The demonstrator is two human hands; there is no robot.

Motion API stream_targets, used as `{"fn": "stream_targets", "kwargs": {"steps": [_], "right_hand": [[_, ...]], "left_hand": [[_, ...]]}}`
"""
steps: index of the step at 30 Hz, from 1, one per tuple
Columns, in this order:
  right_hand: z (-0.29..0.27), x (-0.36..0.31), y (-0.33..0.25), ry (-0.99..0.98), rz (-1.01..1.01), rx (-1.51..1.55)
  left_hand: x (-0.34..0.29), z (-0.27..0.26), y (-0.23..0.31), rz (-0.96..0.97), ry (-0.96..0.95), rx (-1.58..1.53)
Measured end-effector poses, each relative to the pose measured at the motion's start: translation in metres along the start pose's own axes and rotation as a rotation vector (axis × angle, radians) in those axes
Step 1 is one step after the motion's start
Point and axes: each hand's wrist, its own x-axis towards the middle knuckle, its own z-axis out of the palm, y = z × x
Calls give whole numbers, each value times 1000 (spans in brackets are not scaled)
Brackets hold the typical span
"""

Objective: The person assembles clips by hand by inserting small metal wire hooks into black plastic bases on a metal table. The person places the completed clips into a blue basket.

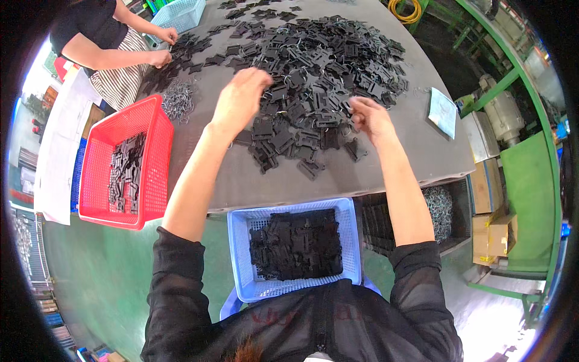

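Black flat parts (316, 90) heaped on a grey table (283, 190), upper centre of the frame.
From left: a red basket (155, 181) at middle left; the left hand (241, 99), fingers half bent and blurred — I cannot tell if it holds something; open tabletop along the near edge, mid-frame; the right hand (373, 120), fingertips nearly together by the heap, its hold also unclear; bare room, then a pale sheet (442, 113) — its marks too small for reading.

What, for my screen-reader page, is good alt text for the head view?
A person's left hand and right hand reach over flat, notched black parts heaped on a grey table; nearer, a blue rectangular plastic basket holds black pieces.
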Motion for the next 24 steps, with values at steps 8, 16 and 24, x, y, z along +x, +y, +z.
{"fn": "stream_targets", "kwargs": {"steps": [8,16,24], "right_hand": [[-28,-51,48,442,-723,-1129],[55,-135,111,29,-792,-1001],[78,-98,102,-33,-935,-1202]], "left_hand": [[-79,32,-2,-184,49,37],[-141,62,85,-168,-298,-60],[-147,43,75,-194,-315,-111]]}}
